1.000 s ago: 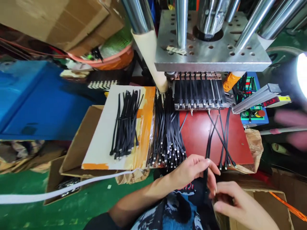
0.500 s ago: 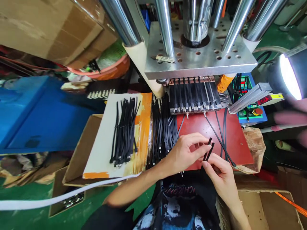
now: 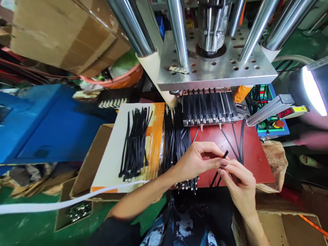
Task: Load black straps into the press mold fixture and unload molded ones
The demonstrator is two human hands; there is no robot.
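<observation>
Head view, one: worn on the person's head, in front of the press (image 3: 217,78); faces forward, down; board (image 3: 257,150) before the press, near.

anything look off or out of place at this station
One oddity: a ragged pale scrap sits on the press plate beside a post, perhaps stray against the bare metal. A few black cables also lie loose on the red board, apart from the dense pile.

1. Red board (image 3: 258,157), right of centre in the frame: a few loose cables (image 3: 242,140) near its middle, a cable pile (image 3: 176,140) along its left side.
2. White board (image 3: 109,164), left of centre: 1 black bundle (image 3: 134,145).
3. Black block (image 3: 232,107), upper centre: a row of cables (image 3: 194,106).
4. Green floor (image 3: 33,218), lower left: an open carton (image 3: 63,205).
</observation>
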